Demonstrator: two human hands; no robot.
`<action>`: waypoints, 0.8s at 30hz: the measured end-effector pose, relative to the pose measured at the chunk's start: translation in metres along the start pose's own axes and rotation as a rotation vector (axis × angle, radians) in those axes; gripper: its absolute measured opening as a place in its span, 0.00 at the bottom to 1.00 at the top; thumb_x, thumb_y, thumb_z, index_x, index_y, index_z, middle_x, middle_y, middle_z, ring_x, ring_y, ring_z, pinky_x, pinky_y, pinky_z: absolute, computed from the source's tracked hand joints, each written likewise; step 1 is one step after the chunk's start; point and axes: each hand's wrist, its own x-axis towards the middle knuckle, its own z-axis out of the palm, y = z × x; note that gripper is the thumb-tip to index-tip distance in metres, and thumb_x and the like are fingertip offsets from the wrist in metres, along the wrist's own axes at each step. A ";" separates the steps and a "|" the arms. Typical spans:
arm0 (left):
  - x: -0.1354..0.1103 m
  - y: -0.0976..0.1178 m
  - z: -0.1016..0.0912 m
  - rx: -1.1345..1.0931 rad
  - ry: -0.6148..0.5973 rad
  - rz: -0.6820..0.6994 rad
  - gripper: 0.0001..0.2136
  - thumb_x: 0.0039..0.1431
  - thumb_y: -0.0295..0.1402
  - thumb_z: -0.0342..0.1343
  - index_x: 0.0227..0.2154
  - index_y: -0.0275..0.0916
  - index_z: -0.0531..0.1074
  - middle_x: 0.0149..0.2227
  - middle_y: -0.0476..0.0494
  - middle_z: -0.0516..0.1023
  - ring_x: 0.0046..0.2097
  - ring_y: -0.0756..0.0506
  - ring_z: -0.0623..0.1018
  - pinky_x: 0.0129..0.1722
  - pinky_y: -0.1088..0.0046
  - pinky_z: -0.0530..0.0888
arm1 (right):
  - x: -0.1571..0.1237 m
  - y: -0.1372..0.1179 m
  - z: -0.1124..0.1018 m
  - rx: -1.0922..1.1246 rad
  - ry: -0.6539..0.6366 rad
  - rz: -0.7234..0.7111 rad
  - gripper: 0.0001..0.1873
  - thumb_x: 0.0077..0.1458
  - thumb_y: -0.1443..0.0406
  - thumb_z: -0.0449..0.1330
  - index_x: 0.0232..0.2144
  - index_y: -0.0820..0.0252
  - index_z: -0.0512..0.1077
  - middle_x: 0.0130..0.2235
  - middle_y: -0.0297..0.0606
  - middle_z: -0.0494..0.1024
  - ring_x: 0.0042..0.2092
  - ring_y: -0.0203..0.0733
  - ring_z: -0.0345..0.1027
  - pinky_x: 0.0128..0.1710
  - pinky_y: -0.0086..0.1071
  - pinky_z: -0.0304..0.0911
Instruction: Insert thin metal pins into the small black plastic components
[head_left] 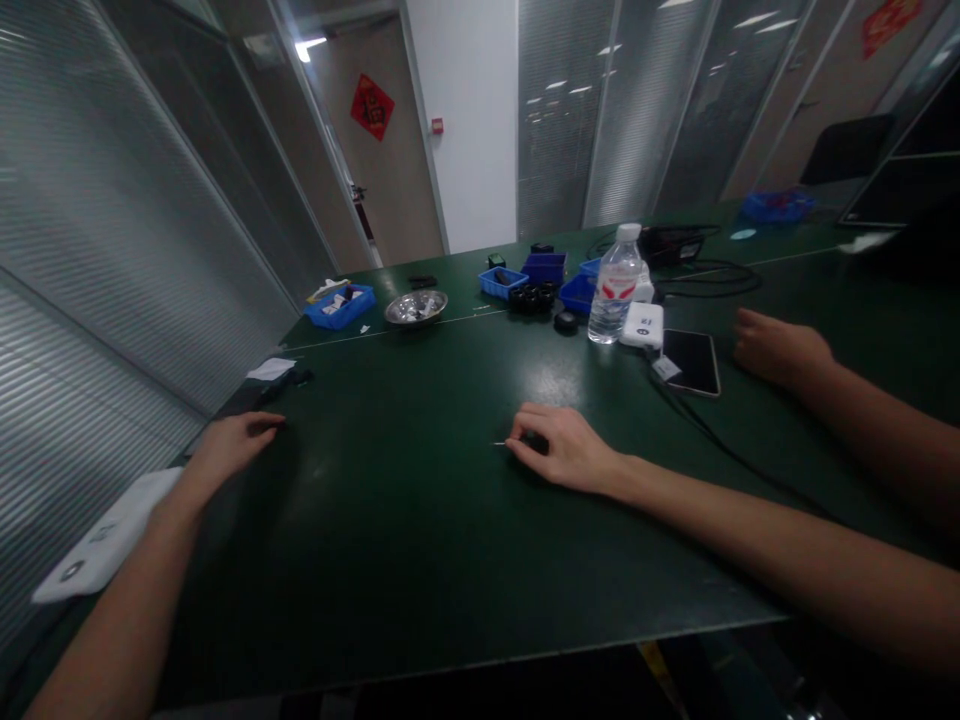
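My right hand (559, 445) is closed in a pinch just above the dark green table (390, 520). A thin, pale, pin-like piece (499, 443) sticks out to the left from between its thumb and fingertips; its kind is too small to make out. At the table's left side is my left hand (231, 445), pointing right with thumb and fingertips close together. Whatever lies between them, if anything, is hidden. Just beyond that hand lie a black item with a cable (289, 383) and a white paper (271, 369).
At the back stand a metal bowl (416, 309), blue trays (341, 307) and a water bottle (616, 285). Right of the bottle lie a white box (643, 325), a phone (691, 362) and a cable (720, 450). Another person's hand (780, 347) rests at right. A white device (112, 535) sits left.
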 end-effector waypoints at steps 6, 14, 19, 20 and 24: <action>0.010 -0.024 0.003 -0.013 -0.014 -0.027 0.21 0.66 0.41 0.49 0.56 0.38 0.76 0.56 0.41 0.79 0.52 0.39 0.78 0.53 0.66 0.71 | -0.001 0.003 0.003 -0.006 0.007 -0.006 0.06 0.63 0.63 0.60 0.36 0.60 0.75 0.37 0.36 0.76 0.33 0.36 0.67 0.34 0.31 0.59; 0.000 -0.023 0.001 -0.022 0.096 -0.068 0.20 0.66 0.39 0.51 0.54 0.37 0.78 0.55 0.39 0.79 0.52 0.38 0.78 0.53 0.65 0.69 | 0.000 -0.001 -0.001 -0.010 -0.007 0.001 0.07 0.64 0.62 0.59 0.37 0.60 0.75 0.38 0.36 0.76 0.33 0.36 0.68 0.34 0.31 0.60; -0.001 -0.022 0.002 -0.029 0.125 -0.020 0.18 0.65 0.37 0.52 0.51 0.35 0.79 0.56 0.39 0.79 0.54 0.38 0.77 0.55 0.66 0.68 | 0.000 -0.001 0.000 -0.010 -0.005 -0.007 0.07 0.64 0.63 0.59 0.37 0.59 0.75 0.38 0.37 0.76 0.34 0.37 0.69 0.34 0.31 0.60; -0.001 -0.022 0.002 -0.026 0.130 -0.017 0.18 0.65 0.36 0.52 0.51 0.35 0.79 0.56 0.39 0.79 0.54 0.38 0.77 0.55 0.66 0.68 | 0.000 -0.001 0.000 -0.011 -0.001 -0.009 0.07 0.64 0.63 0.59 0.37 0.59 0.75 0.38 0.36 0.76 0.34 0.36 0.69 0.33 0.31 0.60; -0.002 -0.018 0.001 -0.019 0.141 -0.025 0.17 0.64 0.35 0.52 0.49 0.35 0.80 0.55 0.39 0.80 0.52 0.39 0.78 0.53 0.67 0.69 | 0.000 -0.001 0.000 -0.012 0.003 -0.009 0.07 0.64 0.63 0.59 0.36 0.59 0.75 0.37 0.36 0.76 0.33 0.36 0.68 0.33 0.31 0.60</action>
